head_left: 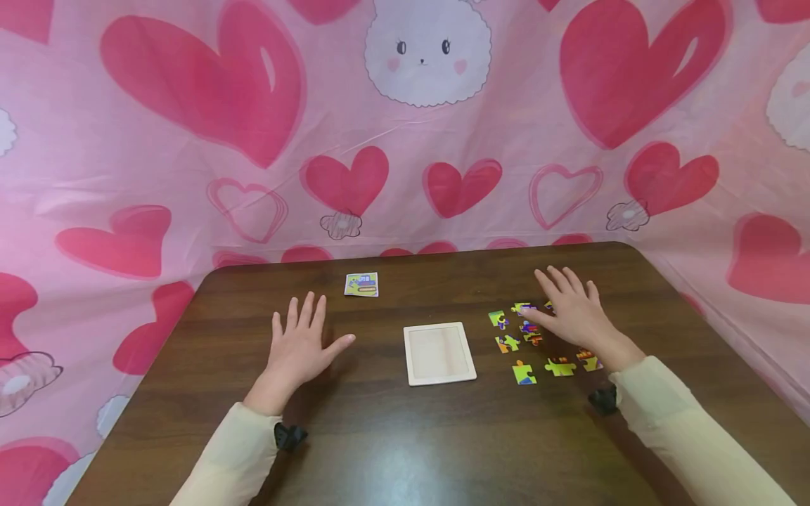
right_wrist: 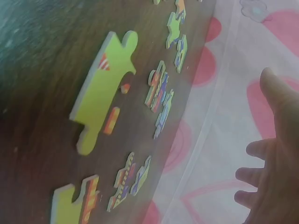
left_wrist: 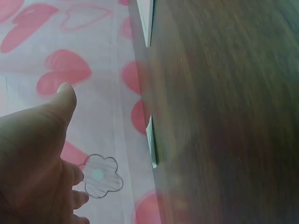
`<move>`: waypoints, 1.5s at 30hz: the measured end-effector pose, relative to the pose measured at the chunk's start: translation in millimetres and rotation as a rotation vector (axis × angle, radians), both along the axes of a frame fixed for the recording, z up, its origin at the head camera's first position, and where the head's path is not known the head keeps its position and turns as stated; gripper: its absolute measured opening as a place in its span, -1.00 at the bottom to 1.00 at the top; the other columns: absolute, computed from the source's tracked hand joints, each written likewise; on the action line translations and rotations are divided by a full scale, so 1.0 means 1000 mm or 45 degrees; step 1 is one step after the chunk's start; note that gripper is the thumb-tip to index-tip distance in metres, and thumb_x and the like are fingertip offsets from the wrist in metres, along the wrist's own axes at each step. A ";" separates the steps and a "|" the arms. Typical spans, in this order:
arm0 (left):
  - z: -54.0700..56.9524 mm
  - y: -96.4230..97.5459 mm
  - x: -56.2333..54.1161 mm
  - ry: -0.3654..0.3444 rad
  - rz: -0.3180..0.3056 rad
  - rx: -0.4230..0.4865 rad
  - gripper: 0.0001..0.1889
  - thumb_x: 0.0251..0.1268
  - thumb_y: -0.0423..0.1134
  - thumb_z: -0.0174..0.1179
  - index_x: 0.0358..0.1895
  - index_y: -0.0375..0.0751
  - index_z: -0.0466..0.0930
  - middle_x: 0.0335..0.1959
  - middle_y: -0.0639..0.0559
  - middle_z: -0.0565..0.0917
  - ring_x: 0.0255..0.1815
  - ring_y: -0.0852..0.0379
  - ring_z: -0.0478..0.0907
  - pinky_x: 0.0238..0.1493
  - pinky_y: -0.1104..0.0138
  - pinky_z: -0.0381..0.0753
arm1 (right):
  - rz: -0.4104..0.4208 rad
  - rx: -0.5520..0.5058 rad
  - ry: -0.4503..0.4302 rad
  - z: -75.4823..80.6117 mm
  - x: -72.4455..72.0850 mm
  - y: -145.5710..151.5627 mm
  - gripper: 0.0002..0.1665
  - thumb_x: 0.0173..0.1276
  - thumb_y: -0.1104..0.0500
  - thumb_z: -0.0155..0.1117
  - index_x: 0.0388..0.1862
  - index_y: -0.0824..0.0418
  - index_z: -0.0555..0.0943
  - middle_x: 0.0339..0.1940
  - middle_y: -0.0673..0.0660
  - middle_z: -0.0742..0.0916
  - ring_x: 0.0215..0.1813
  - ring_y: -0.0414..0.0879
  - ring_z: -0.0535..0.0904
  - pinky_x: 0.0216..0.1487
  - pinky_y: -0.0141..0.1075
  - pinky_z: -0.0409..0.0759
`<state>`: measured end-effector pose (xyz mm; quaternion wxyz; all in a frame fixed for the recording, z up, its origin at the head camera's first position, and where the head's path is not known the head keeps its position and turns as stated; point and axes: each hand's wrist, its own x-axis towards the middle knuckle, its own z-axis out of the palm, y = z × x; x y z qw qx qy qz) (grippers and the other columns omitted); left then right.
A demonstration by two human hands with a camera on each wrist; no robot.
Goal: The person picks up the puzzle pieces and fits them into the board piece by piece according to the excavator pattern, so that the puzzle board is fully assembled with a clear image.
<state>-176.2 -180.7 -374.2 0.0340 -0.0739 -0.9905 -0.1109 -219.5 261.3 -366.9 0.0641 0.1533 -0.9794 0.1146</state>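
Observation:
My left hand (head_left: pixel 300 346) is held with fingers spread over the left part of the table, holding nothing; in the left wrist view its thumb and fingertips show at the left. Spread likewise, my right hand (head_left: pixel 579 314) hovers over loose jigsaw pieces and partly hides some. Among them are a yellow-green piece (head_left: pixel 560 367), also large in the right wrist view (right_wrist: pixel 105 88), and a corner piece (head_left: pixel 524 373) in front. Between the hands lies a square wooden puzzle tray (head_left: pixel 439 383) with a raised rim and bare inside. Beyond the left hand lies a small picture card (head_left: pixel 361 284).
The dark wooden table (head_left: pixel 380 450) has rounded far corners. Pink heart-print cloth (head_left: pixel 405 190) hangs right behind it and along both sides. A black wrist camera (head_left: pixel 289 436) sits at the left cuff, another (head_left: pixel 603 399) at the right.

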 end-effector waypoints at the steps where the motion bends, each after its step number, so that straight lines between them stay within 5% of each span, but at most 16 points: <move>1: -0.001 0.002 -0.001 0.003 -0.006 -0.002 -0.01 0.13 0.38 -0.05 0.43 -0.31 -0.05 0.43 -0.30 -0.08 0.40 -0.32 -0.30 0.23 -0.21 -0.44 | 0.007 -0.001 0.004 0.000 -0.001 -0.001 0.00 0.24 -0.29 0.10 0.42 0.32 0.09 0.38 0.41 0.15 0.37 0.35 -0.11 0.16 0.38 -0.22; 8: -0.003 0.017 -0.007 0.018 -0.066 -0.003 0.00 0.11 0.39 -0.03 0.43 -0.28 -0.05 0.44 -0.26 -0.07 0.40 -0.29 -0.25 0.26 -0.19 -0.37 | 0.051 -0.027 0.007 0.000 -0.010 -0.010 0.01 0.24 -0.31 0.09 0.41 0.32 0.09 0.38 0.41 0.15 0.37 0.34 -0.10 0.19 0.35 -0.22; 22: -0.011 0.045 -0.018 -0.109 -0.291 0.007 -0.01 0.14 0.37 -0.03 0.45 -0.24 -0.12 0.46 -0.17 -0.13 0.42 -0.22 -0.25 0.29 -0.15 -0.26 | 0.160 -0.112 -0.118 -0.011 -0.027 -0.026 -0.06 0.26 -0.24 0.13 0.39 0.34 0.16 0.36 0.40 0.22 0.38 0.31 -0.06 0.23 0.29 -0.17; 31: -0.017 0.059 -0.026 -0.143 -0.374 -0.004 -0.02 0.13 0.35 0.02 0.45 -0.24 -0.09 0.45 -0.18 -0.08 0.42 -0.21 -0.22 0.30 -0.12 -0.19 | 0.267 -0.192 -0.188 -0.018 -0.035 -0.029 -0.17 0.22 -0.08 0.28 0.30 0.39 0.29 0.25 0.41 0.37 0.30 0.30 0.15 0.21 0.23 0.08; 45: -0.025 0.072 -0.021 -0.273 -0.512 -0.057 -0.01 0.09 0.36 0.05 0.43 -0.25 -0.01 0.45 -0.13 -0.03 0.43 -0.15 -0.16 0.30 -0.10 -0.15 | 0.402 -0.052 -0.249 -0.029 -0.042 -0.031 -0.53 0.14 0.19 0.38 0.00 0.39 0.55 -0.10 0.25 0.61 -0.05 0.15 0.50 -0.02 0.05 0.44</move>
